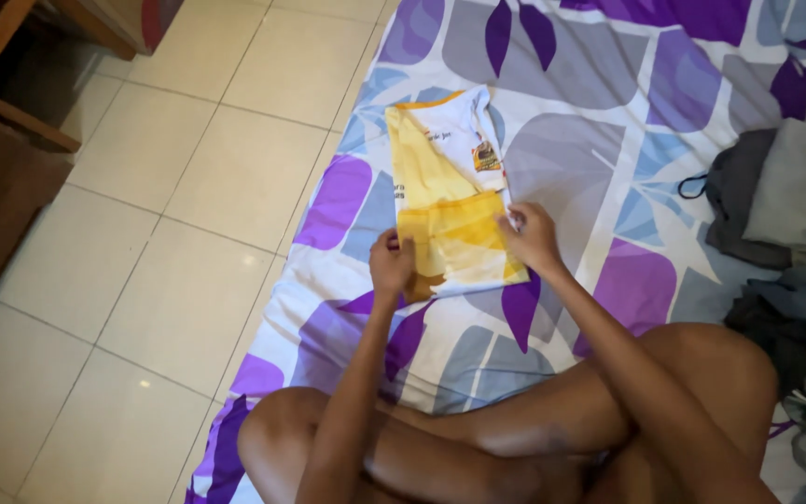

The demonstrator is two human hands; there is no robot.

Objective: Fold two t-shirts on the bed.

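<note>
A yellow and white shirt (445,187) lies folded into a narrow strip on a patterned sheet (599,121), its near end doubled over. My left hand (391,266) pinches the left edge of that folded near end. My right hand (531,235) grips its right edge. Both arms reach forward over my crossed bare legs (515,429).
The sheet, with purple, grey and blue leaf shapes, lies on a cream tiled floor (170,233). A pile of grey and dark clothes (785,224) sits at the right. Dark wooden furniture (2,149) stands at the far left.
</note>
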